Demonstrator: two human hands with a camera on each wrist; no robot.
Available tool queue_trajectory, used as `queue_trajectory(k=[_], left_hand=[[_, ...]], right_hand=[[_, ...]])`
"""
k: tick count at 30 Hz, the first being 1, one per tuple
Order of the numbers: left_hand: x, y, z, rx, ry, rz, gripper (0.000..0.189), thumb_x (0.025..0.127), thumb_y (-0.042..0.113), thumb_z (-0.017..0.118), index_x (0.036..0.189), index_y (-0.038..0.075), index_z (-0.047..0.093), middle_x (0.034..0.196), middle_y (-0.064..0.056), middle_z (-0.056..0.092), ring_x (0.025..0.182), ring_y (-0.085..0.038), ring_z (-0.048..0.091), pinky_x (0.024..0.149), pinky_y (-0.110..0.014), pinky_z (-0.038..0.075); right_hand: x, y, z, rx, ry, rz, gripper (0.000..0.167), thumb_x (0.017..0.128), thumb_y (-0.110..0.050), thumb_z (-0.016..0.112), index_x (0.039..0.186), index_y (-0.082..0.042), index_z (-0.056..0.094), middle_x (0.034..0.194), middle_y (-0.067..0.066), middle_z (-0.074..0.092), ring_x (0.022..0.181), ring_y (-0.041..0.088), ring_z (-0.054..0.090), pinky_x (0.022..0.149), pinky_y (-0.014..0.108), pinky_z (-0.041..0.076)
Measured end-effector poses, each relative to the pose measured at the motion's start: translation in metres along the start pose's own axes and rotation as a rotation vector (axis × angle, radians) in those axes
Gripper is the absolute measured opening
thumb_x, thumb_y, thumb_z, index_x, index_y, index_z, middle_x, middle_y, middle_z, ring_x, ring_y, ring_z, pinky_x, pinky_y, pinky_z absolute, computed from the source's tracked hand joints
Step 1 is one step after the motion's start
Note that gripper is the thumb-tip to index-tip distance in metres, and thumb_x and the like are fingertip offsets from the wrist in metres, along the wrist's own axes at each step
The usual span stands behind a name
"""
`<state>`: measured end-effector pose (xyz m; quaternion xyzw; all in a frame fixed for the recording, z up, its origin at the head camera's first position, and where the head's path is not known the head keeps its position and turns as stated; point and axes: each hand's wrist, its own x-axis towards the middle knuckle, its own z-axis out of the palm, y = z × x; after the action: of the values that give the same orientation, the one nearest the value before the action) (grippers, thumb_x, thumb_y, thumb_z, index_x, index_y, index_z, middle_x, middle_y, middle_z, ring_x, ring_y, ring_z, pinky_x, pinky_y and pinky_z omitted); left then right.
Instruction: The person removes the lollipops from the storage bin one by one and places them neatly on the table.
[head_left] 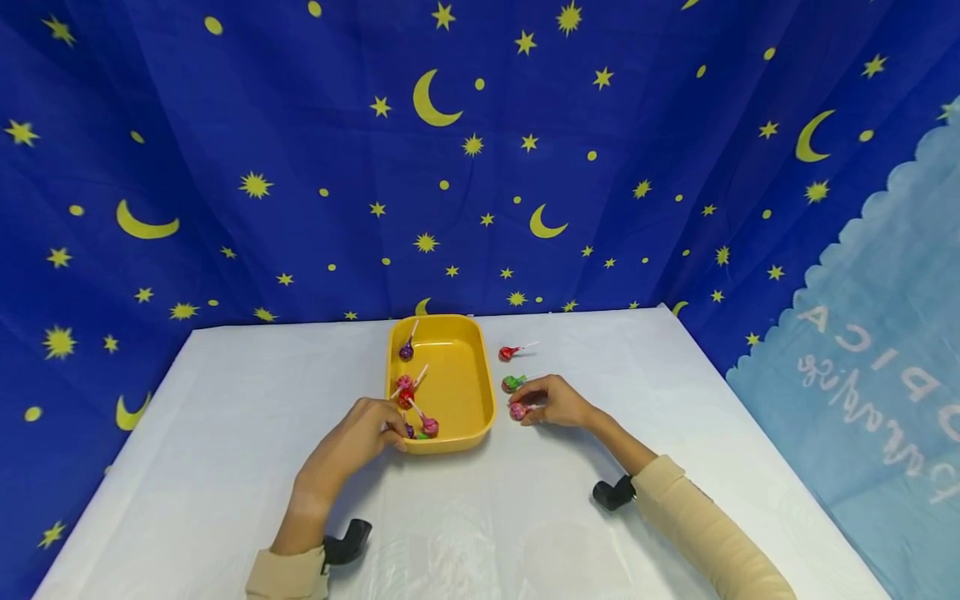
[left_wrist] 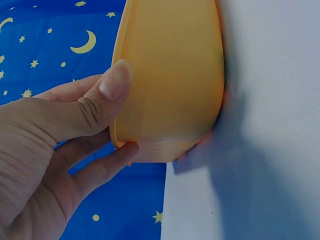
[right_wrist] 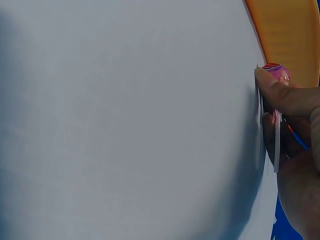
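Blue curtain: patterned with yellow moons and stars, hanging behind a white table; a pale blue cloth hangs at the right edge of the head view.
Yellow tray: on the table in the head view, with several lollipops along its left side, one purple lollipop near the far end and a cluster by the near left corner, partly hidden.
Lollipops outside: a red lollipop and a green lollipop lie right of the tray, with the pink lollipop at the right hand.
Candy handling: probably light, a hard ball on a thin stiff stick, the wrapper perhaps slippery; best held around the ball or at the neck.
Tray rim: in the left wrist view the left hand grips it near the corner, thumb against the outer wall. The tray looks light and fairly stiff, so the rim seems a sound hold.
Pink candy: in the right wrist view it is pinched in the right hand, fingers nearly closed, the thumb beside the ball and the white stick pointing down past the fingers.
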<state>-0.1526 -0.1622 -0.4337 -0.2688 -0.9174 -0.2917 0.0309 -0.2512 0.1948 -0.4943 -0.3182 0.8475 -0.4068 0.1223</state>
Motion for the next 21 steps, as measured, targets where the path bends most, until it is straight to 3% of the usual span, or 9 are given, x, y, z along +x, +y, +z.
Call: queue_trajectory(k=[9,14,21], left_hand=[[0.0002,0.0013,0.0005,0.018,0.001,-0.027,0.011,0.076,0.008,0.080,0.071,0.016,0.075,0.076,0.010,0.069,0.079,-0.011,0.062,0.078,-0.035,0.053],[0.0001,-0.0005,0.0009,0.019,0.000,-0.010,0.008,0.076,0.010,0.080,0.072,0.015,0.075,0.076,0.010,0.069,0.077,-0.011,0.062,0.076,-0.034,0.053],[-0.0004,-0.0011,0.0016,0.020,0.015,-0.008,0.011,0.075,0.009,0.081,0.070,0.017,0.075,0.076,0.011,0.069,0.079,-0.011,0.061,0.080,-0.036,0.052]], right_hand=[[-0.0002,-0.0038,-0.0012,0.007,-0.015,0.018,0.034,0.074,-0.002,0.083,0.107,-0.005,0.073,0.105,0.009,0.073,0.097,0.014,0.067,0.086,0.024,0.055],[-0.0001,-0.0057,-0.0015,0.011,-0.023,0.029,0.035,0.074,-0.003,0.083,0.108,-0.006,0.073,0.106,0.008,0.073,0.097,0.015,0.067,0.088,0.026,0.055],[-0.0011,-0.0080,-0.0046,0.034,-0.030,0.011,0.035,0.076,-0.004,0.082,0.109,-0.003,0.072,0.107,0.013,0.073,0.097,0.027,0.068,0.088,0.039,0.056]])
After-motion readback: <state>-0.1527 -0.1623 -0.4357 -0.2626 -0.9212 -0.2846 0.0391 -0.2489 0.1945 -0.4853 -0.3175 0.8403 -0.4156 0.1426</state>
